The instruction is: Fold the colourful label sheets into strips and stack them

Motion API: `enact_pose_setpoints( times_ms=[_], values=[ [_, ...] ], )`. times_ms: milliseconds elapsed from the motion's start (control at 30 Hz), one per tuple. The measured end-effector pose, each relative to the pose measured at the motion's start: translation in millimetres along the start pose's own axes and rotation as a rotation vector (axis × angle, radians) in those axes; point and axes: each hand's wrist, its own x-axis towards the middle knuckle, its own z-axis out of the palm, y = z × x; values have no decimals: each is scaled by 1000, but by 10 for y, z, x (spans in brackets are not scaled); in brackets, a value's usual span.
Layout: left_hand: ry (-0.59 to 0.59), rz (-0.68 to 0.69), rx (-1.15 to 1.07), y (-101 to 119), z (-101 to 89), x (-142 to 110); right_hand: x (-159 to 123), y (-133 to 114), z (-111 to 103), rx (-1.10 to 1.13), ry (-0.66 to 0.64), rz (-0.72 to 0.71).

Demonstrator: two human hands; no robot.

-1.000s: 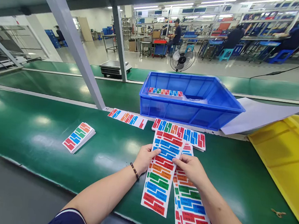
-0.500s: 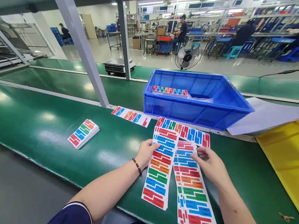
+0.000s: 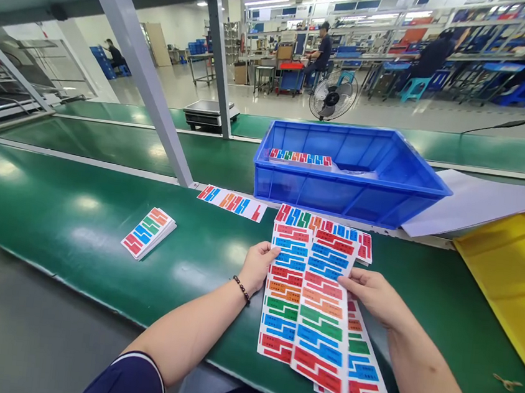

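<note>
My left hand [image 3: 258, 265] pinches the upper left edge of a stack of label sheets [image 3: 280, 308], long white strips printed with red, blue, orange and green shapes. Between thumb and fingers, my right hand [image 3: 369, 290] grips the right edge of a single label sheet [image 3: 322, 315], tilted and overlapping the left stack. Beneath it a fanned pile of similar sheets [image 3: 369, 383] lies on the green surface, partly covered. More sheets [image 3: 294, 215] lie crosswise behind the two hands.
A blue bin [image 3: 337, 195] holding a printed stack stands behind the sheets. One loose strip [image 3: 231, 202] and a small stack [image 3: 148, 233] lie to the left. A yellow bin [image 3: 512, 273], white sheet [image 3: 473, 200] and scissors-like item [image 3: 507, 382] are at right. A metal post [image 3: 139, 71] rises at left.
My right hand has lifted a label sheet off the right pile and brought it left, over the edge of the left stack. My left hand stays in place with its stack.
</note>
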Motion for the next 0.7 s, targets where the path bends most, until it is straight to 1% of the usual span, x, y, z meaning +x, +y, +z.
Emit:
enact_pose_setpoints(
  times_ms=[33,67,100,133,200,233,267,367,400,433,500,700],
  values=[
    [9,3,-3,8,-1,4,-1,6,-73,-13,-6,11],
    [17,6,-7,13,-1,7,2,14,-130,-54,22,9],
    [22,8,-11,15,-1,8,10,20,-163,-119,98,-7],
    [25,9,-15,16,0,8,19,23,-169,-198,210,-33],
    [25,9,-21,12,6,1,36,13,-95,-346,445,-110],
    [23,7,-23,9,10,-7,39,0,-21,-394,495,-145],
    [21,5,-23,7,16,-16,39,-17,69,-411,472,-165],
    [-4,-7,-14,5,34,-49,29,-56,337,-316,188,-146],
    [-15,-9,-6,6,38,-59,27,-57,398,-270,131,-129],
    [-26,-9,3,7,42,-65,29,-50,438,-228,108,-119],
    [-38,-7,22,6,43,-69,39,-16,459,-166,107,-115],
    [-61,6,35,-23,20,-36,94,87,379,-108,116,-93]
  ],
)
